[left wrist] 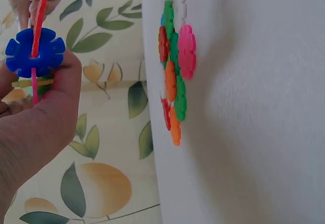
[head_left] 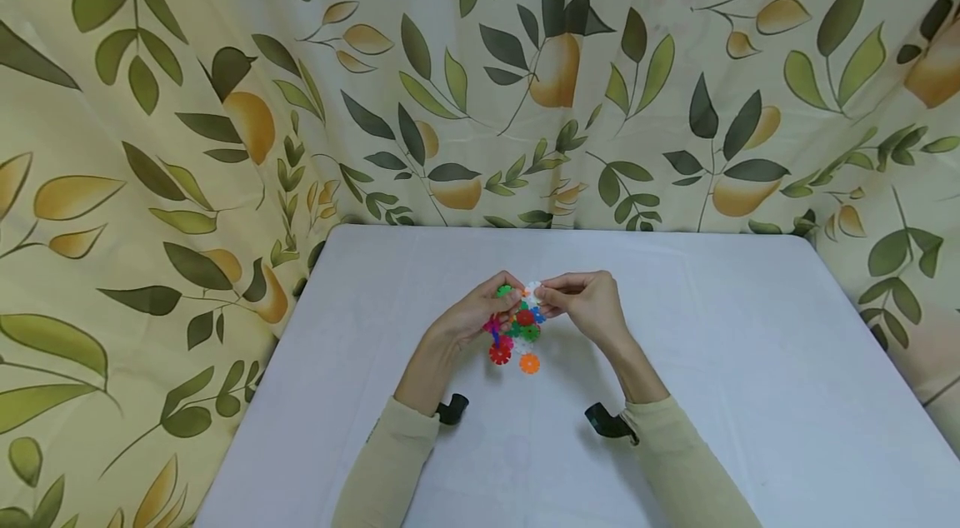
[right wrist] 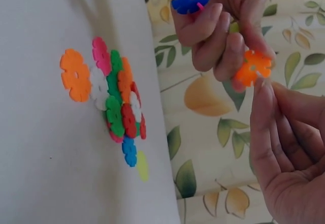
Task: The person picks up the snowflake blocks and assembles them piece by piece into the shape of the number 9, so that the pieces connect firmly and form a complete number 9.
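Observation:
Slotted plastic discs are joined in the left hand (head_left: pixel 480 311), whose fingers curl round them; a blue disc (left wrist: pixel 43 56) crossed by a red disc (left wrist: pixel 39 16) shows there in the left wrist view. An orange disc (right wrist: pixel 254 69) stands at the left fingertips in the right wrist view. The right hand (head_left: pixel 588 303) pinches a white disc (head_left: pixel 533 290) in the head view, close to the left fingertips. In the right wrist view the right hand (right wrist: pixel 292 148) meets the orange disc's lower edge, and its white disc is hard to make out.
Loose discs lie grouped on the white table (head_left: pixel 675 461) under the hands, among them an orange disc (head_left: pixel 529 363), a red disc (head_left: pixel 500 355) and a green disc (right wrist: pixel 115 116). A leaf-patterned curtain (head_left: pixel 495 95) hangs behind the table and along its left side.

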A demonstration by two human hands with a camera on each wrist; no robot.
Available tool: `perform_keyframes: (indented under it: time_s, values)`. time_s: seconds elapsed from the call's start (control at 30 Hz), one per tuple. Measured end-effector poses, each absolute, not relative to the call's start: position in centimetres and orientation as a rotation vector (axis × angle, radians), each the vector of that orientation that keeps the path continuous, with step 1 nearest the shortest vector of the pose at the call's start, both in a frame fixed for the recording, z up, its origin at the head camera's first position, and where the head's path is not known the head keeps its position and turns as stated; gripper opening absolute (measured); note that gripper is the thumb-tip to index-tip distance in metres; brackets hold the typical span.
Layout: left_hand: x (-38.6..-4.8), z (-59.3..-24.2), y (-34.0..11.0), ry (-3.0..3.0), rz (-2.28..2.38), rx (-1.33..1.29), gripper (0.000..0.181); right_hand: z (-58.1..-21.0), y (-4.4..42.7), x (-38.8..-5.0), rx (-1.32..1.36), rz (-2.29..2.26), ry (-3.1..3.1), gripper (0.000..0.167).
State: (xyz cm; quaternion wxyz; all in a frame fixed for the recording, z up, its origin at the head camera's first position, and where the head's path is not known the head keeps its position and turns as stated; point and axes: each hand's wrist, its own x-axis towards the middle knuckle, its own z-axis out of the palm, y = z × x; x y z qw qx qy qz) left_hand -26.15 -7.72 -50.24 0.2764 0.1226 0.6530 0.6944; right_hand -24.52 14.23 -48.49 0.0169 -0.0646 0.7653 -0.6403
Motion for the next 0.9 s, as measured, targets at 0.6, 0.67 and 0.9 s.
perform_keyframes:
  time_s: [0.6,0.67,0.9]
  values:
    - [-26.6,-49.6,-8.2,1.937,1.835,0.227,0.035,-50.7,13.6,-25.5,-0.244,-1.611,2.721,0.022]
    - [-26.6,-49.6,-8.3,1.938,1.867,0.214,0.034,-51.4,13.5,-25.6,-0.266,-1.371,2.815,0.022]
    - [-26.5,-49.5,-8.5,1.904,1.922,0.158,0.029,-53.3,12.8,-26.3,-0.371,-0.979,2.827,0.033]
